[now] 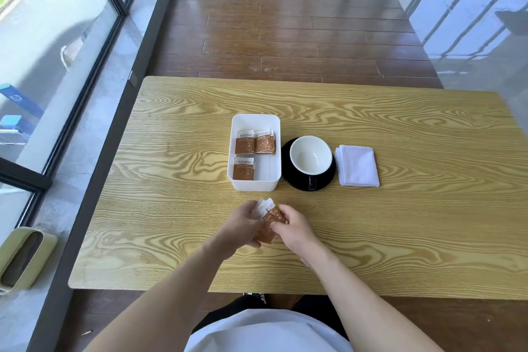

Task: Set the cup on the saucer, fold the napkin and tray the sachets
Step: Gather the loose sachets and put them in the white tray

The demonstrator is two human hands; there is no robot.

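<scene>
Just short of the tray (255,120) on the bench (400,223), the left hand (243,224) and right hand (294,227) are pinching the last sachets (273,218); squaring them before lowering them into the free corner seems wisest.

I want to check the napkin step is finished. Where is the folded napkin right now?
In the head view, the folded white napkin lies flat on the table, right of centre, just right of the black saucer holding the cup.
</scene>
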